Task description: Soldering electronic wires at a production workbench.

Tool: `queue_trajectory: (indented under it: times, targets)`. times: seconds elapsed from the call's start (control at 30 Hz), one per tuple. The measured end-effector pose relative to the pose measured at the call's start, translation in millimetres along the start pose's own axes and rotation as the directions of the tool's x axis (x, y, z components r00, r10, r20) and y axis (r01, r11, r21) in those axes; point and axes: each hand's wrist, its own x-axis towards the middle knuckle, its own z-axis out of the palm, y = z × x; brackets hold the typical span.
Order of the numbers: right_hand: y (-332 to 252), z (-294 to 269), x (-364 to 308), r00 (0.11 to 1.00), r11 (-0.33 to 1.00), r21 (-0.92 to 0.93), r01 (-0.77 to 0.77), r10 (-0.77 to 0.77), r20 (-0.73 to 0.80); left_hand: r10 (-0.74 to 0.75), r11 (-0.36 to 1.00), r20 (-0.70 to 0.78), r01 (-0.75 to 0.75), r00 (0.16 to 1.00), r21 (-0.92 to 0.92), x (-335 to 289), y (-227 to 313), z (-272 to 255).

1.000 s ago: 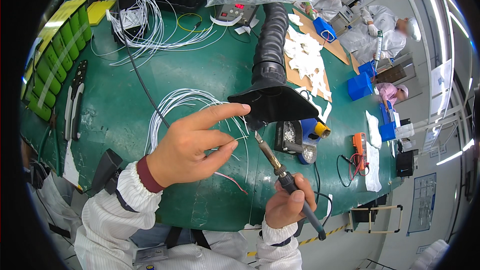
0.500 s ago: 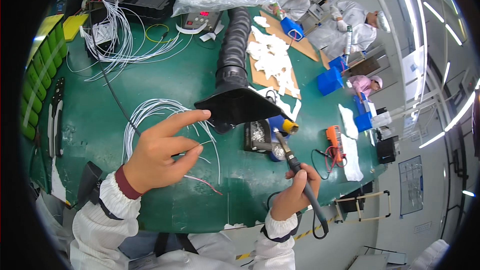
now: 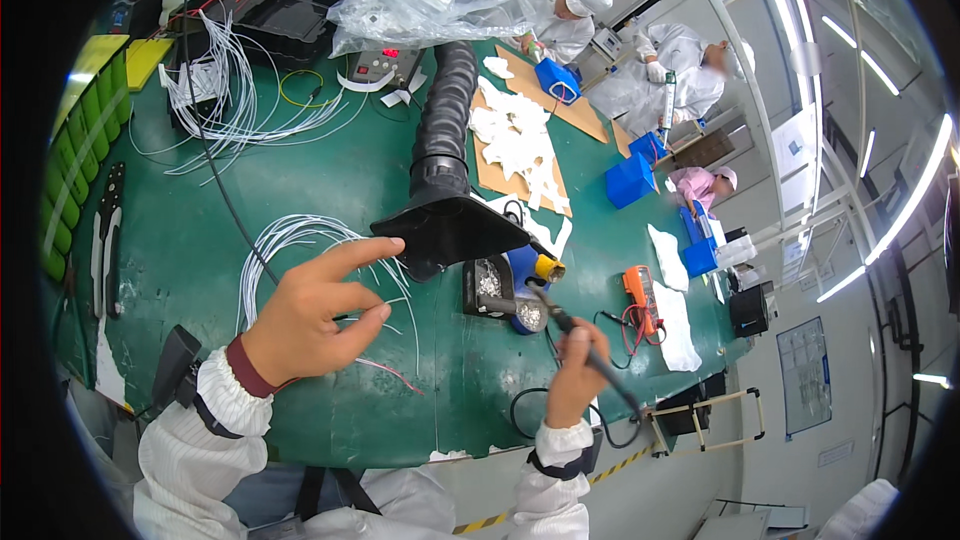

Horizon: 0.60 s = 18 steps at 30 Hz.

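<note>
My left hand is over the near left of the bench, index finger stretched toward the edge of a black fume extractor hood. Its thumb and middle finger are pinched on a thin white wire, mostly hidden by the fingers. Beneath and behind the hand lies a looped bundle of white wires. A soldering iron is gripped in my right hand, slightly blurred. Its tip points up and left, close to a soldering iron stand with a blue body and a yellow-ended holder.
A corrugated black hose rises from the hood. Behind are a soldering station, more white wires and white pieces on cardboard. An orange multimeter lies right; green bins stand left. Co-workers sit across the bench.
My right hand has drawn slightly left with the soldering iron, bringing the tip nearer the stand. The left hand keeps its pose. The whole view has shifted a little.
</note>
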Motion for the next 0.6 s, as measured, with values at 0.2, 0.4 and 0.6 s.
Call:
queue_trajectory:
  times: [0.2,0.4,0.6]
  targets:
    - [-2.0,-6.9,38.6,0.983,0.999,0.054,-0.001,0.011,-0.183,-0.051,0.983,0.248,0.092,0.967,-0.157,-2.6,2.4,1.7]
    - [11.3,22.5,44.1,0.982,0.957,0.221,-0.188,0.189,0.016,-0.125,0.951,0.678,0.282,0.724,-0.126,-7.9,-5.1,-2.3]
    - [-7.5,42.5,-8.6,0.853,0.872,0.278,-0.403,0.248,0.459,-0.165,0.937,0.791,0.344,0.589,-0.06,-8.2,-8.6,4.9]
